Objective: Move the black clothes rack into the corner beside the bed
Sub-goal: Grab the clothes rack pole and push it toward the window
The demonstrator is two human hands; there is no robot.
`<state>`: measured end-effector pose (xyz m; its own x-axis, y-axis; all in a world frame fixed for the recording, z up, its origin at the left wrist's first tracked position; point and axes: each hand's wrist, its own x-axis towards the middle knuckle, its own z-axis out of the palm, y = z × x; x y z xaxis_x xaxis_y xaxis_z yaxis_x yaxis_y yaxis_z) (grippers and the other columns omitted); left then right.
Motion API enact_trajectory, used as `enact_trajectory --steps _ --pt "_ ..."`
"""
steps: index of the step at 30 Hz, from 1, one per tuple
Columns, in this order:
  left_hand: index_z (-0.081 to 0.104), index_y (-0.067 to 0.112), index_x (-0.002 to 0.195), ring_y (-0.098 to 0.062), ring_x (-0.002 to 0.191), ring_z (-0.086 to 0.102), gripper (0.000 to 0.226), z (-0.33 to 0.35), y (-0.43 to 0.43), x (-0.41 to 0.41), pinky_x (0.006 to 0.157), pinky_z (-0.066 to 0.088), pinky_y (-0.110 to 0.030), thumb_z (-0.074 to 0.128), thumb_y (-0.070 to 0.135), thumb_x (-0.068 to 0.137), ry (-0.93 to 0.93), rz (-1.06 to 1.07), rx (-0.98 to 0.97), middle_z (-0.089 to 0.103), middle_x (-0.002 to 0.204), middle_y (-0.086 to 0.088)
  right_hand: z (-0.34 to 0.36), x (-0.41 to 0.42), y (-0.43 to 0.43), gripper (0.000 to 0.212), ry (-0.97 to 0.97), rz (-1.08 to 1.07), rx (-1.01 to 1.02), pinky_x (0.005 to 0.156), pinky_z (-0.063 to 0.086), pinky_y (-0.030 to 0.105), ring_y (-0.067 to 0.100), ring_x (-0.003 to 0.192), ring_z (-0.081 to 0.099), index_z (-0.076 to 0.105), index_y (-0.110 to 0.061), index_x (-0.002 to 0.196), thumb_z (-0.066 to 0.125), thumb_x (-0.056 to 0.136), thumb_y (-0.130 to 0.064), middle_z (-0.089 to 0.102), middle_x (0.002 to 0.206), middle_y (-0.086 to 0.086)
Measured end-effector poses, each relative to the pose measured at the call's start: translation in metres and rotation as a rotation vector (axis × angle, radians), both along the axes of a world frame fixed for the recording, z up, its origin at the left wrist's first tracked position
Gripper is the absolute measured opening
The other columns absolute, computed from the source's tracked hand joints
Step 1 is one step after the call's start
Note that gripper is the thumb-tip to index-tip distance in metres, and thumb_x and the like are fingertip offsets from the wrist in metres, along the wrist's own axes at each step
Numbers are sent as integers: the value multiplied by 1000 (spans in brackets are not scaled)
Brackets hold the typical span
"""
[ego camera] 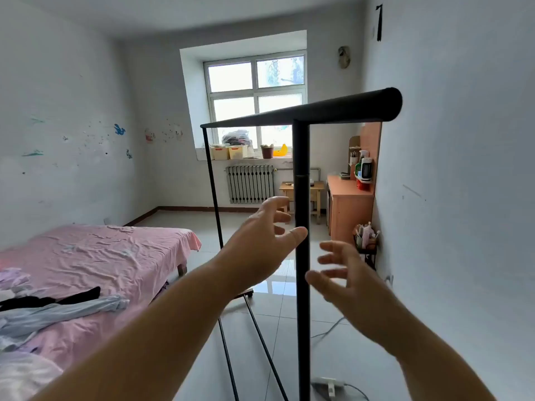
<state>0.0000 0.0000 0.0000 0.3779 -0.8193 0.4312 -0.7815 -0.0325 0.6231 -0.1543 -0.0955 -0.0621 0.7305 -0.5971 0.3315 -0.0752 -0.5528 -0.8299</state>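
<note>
The black clothes rack (302, 180) stands empty right in front of me, its top bar running away toward the window and its near upright post rising between my hands. My left hand (260, 244) is open just left of that post, thumb tip touching or nearly touching it. My right hand (347, 282) is open just right of the post, fingers spread and a little blurred, not closed around it. The bed (115, 256) with a pink sheet lies at the left against the wall. The rack's low rails run along the floor beside the bed.
Loose clothes (52, 308) lie on the near end of the bed. A radiator (250, 183) sits under the window, with a small wooden stool (315, 195) and an orange desk (350, 206) at the right wall. A power strip (327, 384) and cable lie on the tiled floor.
</note>
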Motion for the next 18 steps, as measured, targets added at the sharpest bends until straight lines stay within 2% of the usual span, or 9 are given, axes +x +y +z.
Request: enact_trajectory --steps 2,4,7,9,12,13,14,16,18 --pt "30 32 139 1 91 55 64 9 -8 -4 67 38 -12 58 47 84 -63 31 -2 49 108 19 -5 8 0 74 114 24 -19 89 47 20 2 111 53 27 -33 142 61 81 -57 49 130 -15" --pt "30 26 139 -5 89 57 64 16 -16 -7 65 36 -12 58 45 85 -135 68 3 52 104 15 -15 17 -4 68 163 55 -22 83 44 12 1 111 52 23 -33 144 62 89 -41 47 135 -11" --pt "36 19 133 1 72 54 53 25 -26 -9 57 34 -10 57 39 88 -205 99 7 59 94 7 -18 30 -11 60 178 35 -52 89 48 20 5 111 57 23 -32 144 57 95 -28 52 137 -5" --pt "39 16 129 -2 71 56 47 32 -31 -11 55 35 -11 55 36 90 -243 118 13 60 93 3 -19 38 -16 50 228 19 -69 93 51 30 12 107 62 29 -27 140 54 96 -26 60 129 -2" --pt "41 9 123 -16 79 57 44 43 -43 -14 63 43 -20 54 35 91 -262 180 65 58 94 -1 -22 52 -24 24 301 14 -67 84 57 42 21 85 67 42 -25 118 52 96 -26 66 99 2" --pt "41 6 122 -18 81 57 44 45 -46 -15 67 44 -21 54 35 91 -258 200 87 58 96 -4 -24 56 -27 20 310 29 -39 81 57 44 23 83 67 43 -25 114 52 96 -26 65 95 4" --pt "41 4 122 -18 82 56 46 47 -51 -14 68 45 -21 54 35 91 -256 217 107 59 100 -7 -25 60 -30 18 313 45 -19 80 58 45 25 83 67 43 -25 112 52 96 -26 64 94 4" --pt "39 1 123 -17 78 56 48 50 -59 -10 59 42 -14 53 35 92 -245 238 150 57 103 -9 -27 67 -37 14 313 68 -15 79 58 44 25 80 67 42 -27 107 51 97 -26 63 92 1" --pt "37 0 125 -17 72 59 50 53 -65 -7 55 43 -16 52 36 93 -229 265 188 55 101 -10 -31 74 -44 11 313 77 -14 79 58 42 20 75 66 40 -28 104 49 97 -26 62 88 -6"
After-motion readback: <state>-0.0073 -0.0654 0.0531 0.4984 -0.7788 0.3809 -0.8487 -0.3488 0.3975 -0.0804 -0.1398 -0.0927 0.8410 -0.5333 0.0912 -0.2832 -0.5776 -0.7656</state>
